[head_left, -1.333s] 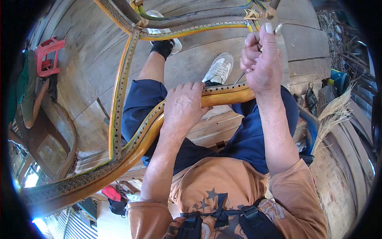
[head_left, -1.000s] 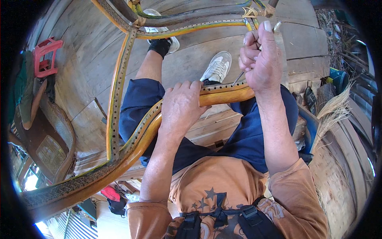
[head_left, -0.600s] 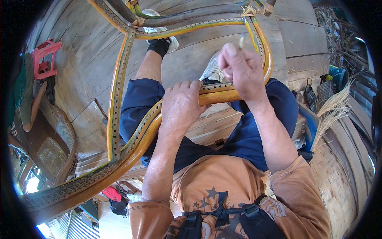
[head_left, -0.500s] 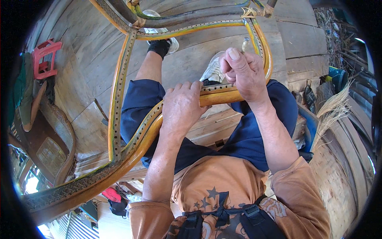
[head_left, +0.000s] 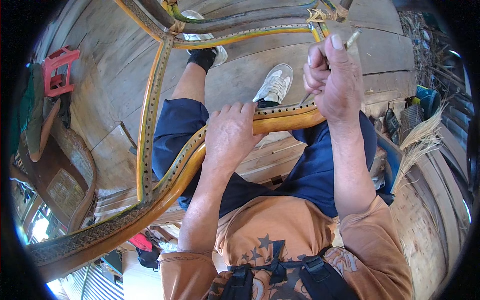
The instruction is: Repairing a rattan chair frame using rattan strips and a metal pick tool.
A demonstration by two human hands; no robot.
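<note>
Onlooker notes. From where I stood, a curved frame [head_left: 287, 122], yellow with green streaks and a line of small holes along its edge, lay across the person's lap, over navy shorts [head_left: 320, 160]. Its near rail swept from lower left up to the right; a holed side bar [head_left: 149, 120] branched off it, and a far rail [head_left: 250, 36] ran above, with pale binding [head_left: 316, 16] at a joint.

Left hand [head_left: 231, 132]: palm down over the near rail, fingers together and clamped round it, thumb toward the right. Right hand [head_left: 336, 82]: raised just over the rail's right part, fingers curled together and clamped on a thin tool [head_left: 354, 38], thumb pointing up. Pale handle end stuck out past the thumb; the narrow metal shaft slanted down left to the holed edge. Couldn't tell whether its tip was inside a hole.

Around: white shoe [head_left: 276, 82] on the plank floor [head_left: 115, 60] beyond the near rail, another partly behind the far rail. Red stool [head_left: 49, 80] far left, brown woven chair part [head_left: 65, 190] below it. Pale fibre bundle [head_left: 419, 142] on the right. Orange-brown T-shirt [head_left: 272, 220], black straps [head_left: 315, 272] across it.
</note>
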